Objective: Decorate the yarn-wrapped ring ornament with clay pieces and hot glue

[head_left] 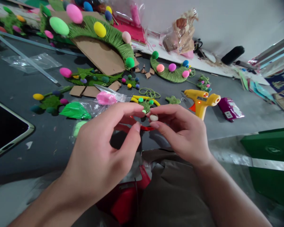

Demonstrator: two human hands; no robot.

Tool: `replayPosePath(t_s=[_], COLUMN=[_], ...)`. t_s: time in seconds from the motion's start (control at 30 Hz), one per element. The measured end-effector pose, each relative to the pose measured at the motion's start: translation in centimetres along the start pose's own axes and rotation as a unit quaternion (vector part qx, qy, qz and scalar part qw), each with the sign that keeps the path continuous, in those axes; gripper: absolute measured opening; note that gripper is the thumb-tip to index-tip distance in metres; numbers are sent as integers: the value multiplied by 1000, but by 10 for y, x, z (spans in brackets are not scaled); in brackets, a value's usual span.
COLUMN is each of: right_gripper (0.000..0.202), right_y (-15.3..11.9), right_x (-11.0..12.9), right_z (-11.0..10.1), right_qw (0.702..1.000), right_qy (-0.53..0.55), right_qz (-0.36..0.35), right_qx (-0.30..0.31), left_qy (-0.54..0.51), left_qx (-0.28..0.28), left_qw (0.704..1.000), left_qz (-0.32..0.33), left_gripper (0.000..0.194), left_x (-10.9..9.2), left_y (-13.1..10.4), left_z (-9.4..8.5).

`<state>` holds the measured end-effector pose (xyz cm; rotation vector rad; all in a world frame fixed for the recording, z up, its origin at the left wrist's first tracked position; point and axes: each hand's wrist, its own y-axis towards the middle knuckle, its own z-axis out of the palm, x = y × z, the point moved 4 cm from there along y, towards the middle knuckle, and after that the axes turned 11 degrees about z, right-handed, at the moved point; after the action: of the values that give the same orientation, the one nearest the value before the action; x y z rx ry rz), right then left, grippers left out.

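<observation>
Between the thumb and index finger of my right hand (184,135) is a small whitish ball (153,117), pinched near the fingertips. My left hand (106,142) faces it with fingers bent and thumb apart from the index finger; I see nothing gripped in it. Close to the left index fingertip shows a tiny light green ball (144,111). A red curved strip (147,128) appears behind the fingertips; whether a hand touches it I cannot tell. Just beyond lie a green yarn piece with small green balls (145,104) and yellow curved strips (156,101).
A yellow glue gun (198,98) stands beyond my right hand, beside a purple packet (230,109). Green yarn-wrapped arcs with coloured balls (97,30) lie at the back. A tablet-like device (9,126) is at left, plastic bags (77,110) nearer, a green bin (272,151) at right.
</observation>
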<state>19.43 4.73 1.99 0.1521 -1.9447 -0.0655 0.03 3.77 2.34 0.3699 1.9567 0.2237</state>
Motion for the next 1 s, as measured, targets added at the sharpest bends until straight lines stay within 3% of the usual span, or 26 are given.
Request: replayPosePath(t_s=[0.07, 0.17, 0.3, 0.5, 0.6, 0.67, 0.8, 0.87, 1.0], right_gripper=[28, 23, 17, 26, 28, 25, 16, 12, 11], right_y=[0, -1, -2, -5, -7, -8, -8, -8, -10], right_x=[-1, 4, 9, 15, 17, 18, 18, 18, 20], right_z=[2, 1, -2, -1, 0, -1, -1, 0, 2], right_qw=[1000, 997, 987, 980, 979, 978, 975, 974, 970], right_qy=[9, -18, -76, -115, -115, -117, -123, -124, -140], right_qz=[-5, -77, -144, -162, -167, -174, -186, -187, -199], right_qx=[9, 6, -15, -8, -9, -16, -19, -14, -16], left_qy=[-61, -198, -311, -325, -308, -316, -367, -385, -368], left_qx=[14, 31, 34, 36, 15, 0, 6, 13, 34], left_qw=[998, 975, 945, 937, 945, 944, 914, 905, 913], left_qz=[-27, -95, -96, -126, -108, -98, -172, -180, -171], left_gripper=[27, 25, 29, 23, 23, 23, 19, 19, 27], left_x=[0, 3, 5, 11, 13, 12, 11, 10, 12], left_y=[0, 0, 2, 6, 6, 5, 2, 1, 2], left_z=[2, 6, 8, 15, 15, 14, 15, 15, 16])
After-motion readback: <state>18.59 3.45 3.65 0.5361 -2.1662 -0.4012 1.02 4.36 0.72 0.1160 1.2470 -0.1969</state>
